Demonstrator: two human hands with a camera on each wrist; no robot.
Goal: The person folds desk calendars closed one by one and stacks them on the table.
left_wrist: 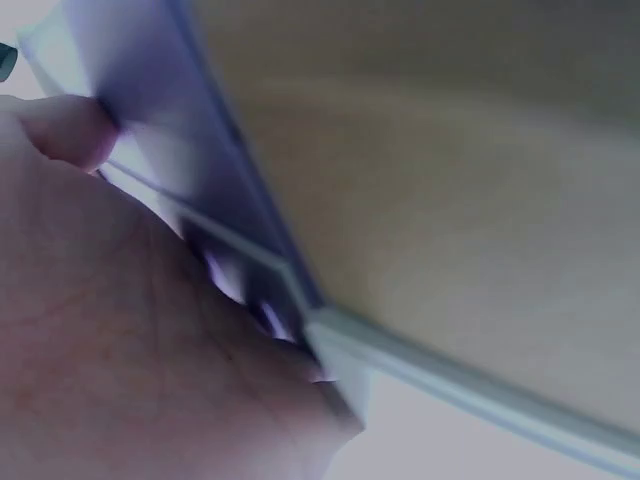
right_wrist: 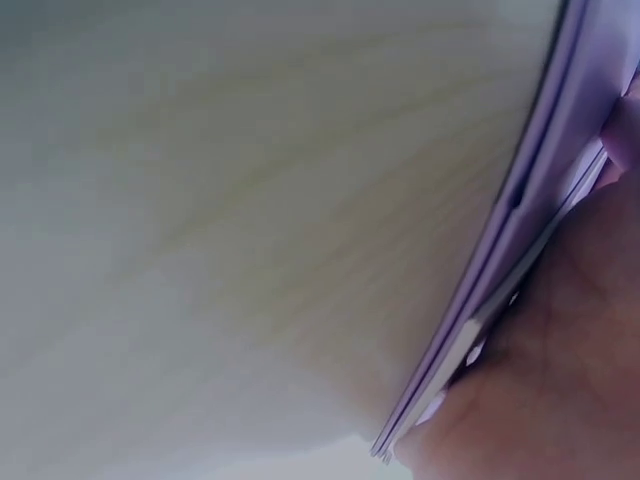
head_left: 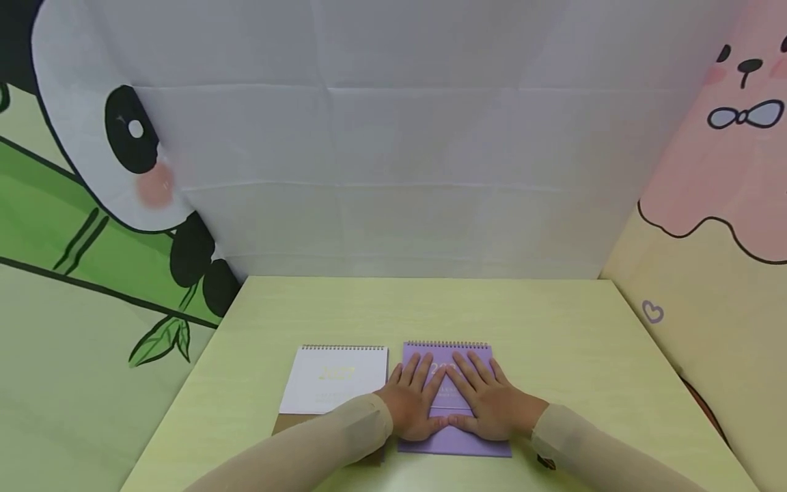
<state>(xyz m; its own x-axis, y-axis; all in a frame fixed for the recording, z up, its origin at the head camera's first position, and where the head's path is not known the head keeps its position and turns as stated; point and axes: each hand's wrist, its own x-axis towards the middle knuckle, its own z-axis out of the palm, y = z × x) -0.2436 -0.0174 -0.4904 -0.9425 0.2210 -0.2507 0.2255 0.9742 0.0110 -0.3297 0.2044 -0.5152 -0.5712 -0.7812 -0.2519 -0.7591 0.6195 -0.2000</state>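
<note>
A purple spiral-bound desk calendar [head_left: 455, 444] lies flat on the table, its wire binding along the far edge. My left hand [head_left: 413, 400] rests on its left half with fingers spread. On the right half lies my right hand [head_left: 494, 403], also with spread, straight fingers. The two thumbs point toward each other near the middle of the cover. Both wrist views show a palm over the purple calendar [left_wrist: 200, 130] close up. Left of it lies a second desk calendar [head_left: 335, 379] with a white cover and brown base, partly hidden by my left forearm.
The pale yellow table [head_left: 430, 307] reaches back to a white cloth wall [head_left: 399, 171]. Painted panels stand at both sides, a panda on the left and a pink animal on the right. A small dark object [head_left: 546, 462] shows under the right sleeve.
</note>
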